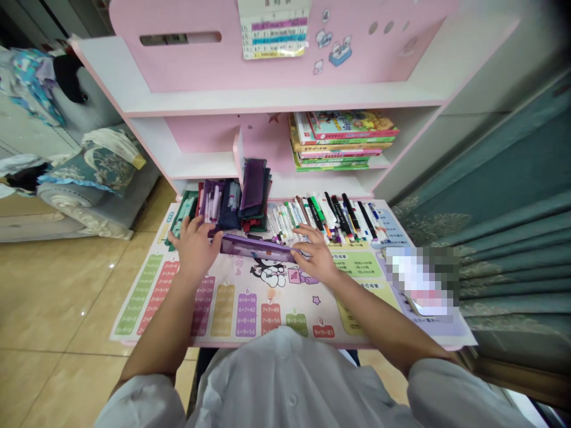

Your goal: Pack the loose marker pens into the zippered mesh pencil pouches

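A long purple pencil pouch (259,248) with a see-through side spans the space between my hands, above the printed desk mat. My left hand (196,246) grips its left end, thumb against the near edge and fingers behind. At the other end, my right hand (316,255) pinches the corner between thumb and fingers. Just past my left fingers stand a green pouch (181,217), a purple pouch with pens (213,201) and a dark blue pouch (231,205). Beyond the held pouch lies a row of loose pens and markers (321,217), nearest my right hand.
More folded pouches (255,187) are stacked by a small divider (239,157). Books (343,139) lie piled on the pink and white shelf (267,101). A phone with a blurred screen (419,282) rests on the mat's right side, near the curtain (491,196).
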Demonstrator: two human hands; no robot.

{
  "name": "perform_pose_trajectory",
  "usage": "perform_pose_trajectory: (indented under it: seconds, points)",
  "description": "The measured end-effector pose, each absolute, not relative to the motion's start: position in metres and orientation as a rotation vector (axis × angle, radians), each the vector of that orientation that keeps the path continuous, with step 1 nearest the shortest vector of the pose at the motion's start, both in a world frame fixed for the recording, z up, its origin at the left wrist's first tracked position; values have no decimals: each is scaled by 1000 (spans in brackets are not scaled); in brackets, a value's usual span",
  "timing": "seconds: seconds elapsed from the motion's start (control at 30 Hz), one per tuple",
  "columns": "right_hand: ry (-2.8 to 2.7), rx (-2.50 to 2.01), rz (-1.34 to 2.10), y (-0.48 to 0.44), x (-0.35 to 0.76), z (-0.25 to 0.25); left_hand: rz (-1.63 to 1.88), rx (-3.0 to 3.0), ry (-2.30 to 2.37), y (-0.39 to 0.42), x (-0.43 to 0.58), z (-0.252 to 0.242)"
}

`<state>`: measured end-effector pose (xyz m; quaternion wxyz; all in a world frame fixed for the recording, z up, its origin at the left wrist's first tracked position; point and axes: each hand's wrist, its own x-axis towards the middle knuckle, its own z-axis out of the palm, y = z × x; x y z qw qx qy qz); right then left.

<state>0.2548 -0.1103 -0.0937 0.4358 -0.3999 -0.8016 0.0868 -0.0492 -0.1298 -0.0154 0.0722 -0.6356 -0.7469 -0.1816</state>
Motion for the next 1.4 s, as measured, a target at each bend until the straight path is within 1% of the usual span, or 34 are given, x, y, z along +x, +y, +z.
perform_pose_trajectory:
  seconds: [0.1,0.2,0.3,0.63,0.87,1.0,1.2,1.4]
  points:
    - [-1998,-966,222,-108,256,-96,-470,-2161,-1996,-133,-43,-17]
    - [-2013,-925,201,-104,258,-98,-326,-2300,-1898,-134,-36,-22]
    - [-2012,-885,183,-101,258,-100,-259,-2365,-1849,-133,-29,-27]
    - [-2013,-789,156,-95,259,-101,-290,-2401,-1732,-127,-14,-35]
    - [-1920,-868,186,-89,260,-105,-440,-2458,-1715,-139,-11,-26]
    - [-1832,-856,148,-90,259,-104,-658,-2356,-1894,-138,-33,-13]
    - [-1830,-822,118,-94,256,-102,-1118,-1899,-2471,-107,-88,-2]
    - [-1821,-827,153,-94,255,-102,-1123,-1631,-2681,-66,-118,-13]
